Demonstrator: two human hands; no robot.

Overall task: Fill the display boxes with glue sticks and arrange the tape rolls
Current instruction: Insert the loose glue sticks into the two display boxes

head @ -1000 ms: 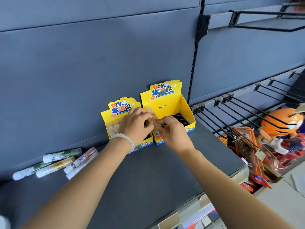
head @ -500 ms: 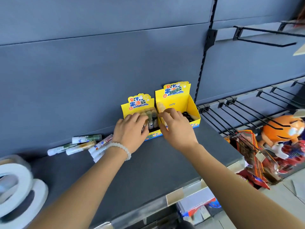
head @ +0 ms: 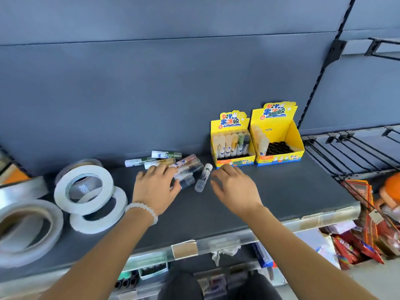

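Observation:
Two yellow display boxes stand at the back of the dark shelf [head: 292,191]. The left box [head: 232,158] holds a row of upright glue sticks. In the right box [head: 281,158] a black holder is mostly bare, with a stick or two at its left side. Several loose glue sticks [head: 164,155] lie in a pile left of the boxes. My left hand [head: 155,189] lies over the pile's near end, fingers spread on the sticks. My right hand [head: 233,187] hovers beside a single stick [head: 203,177], fingers relaxed and holding nothing. White tape rolls [head: 83,189] lean together at the left.
A larger tape roll [head: 28,230] and a silver roll [head: 21,189] sit at the far left. Black wire hooks [head: 346,152] with hanging packets [head: 363,213] jut out right of the shelf. Below the shelf's front edge are more stocked goods [head: 149,271].
Both hands have drawn back from the display boxes to the loose glue sticks at the left. The view has swung left, bringing the tape rolls into sight.

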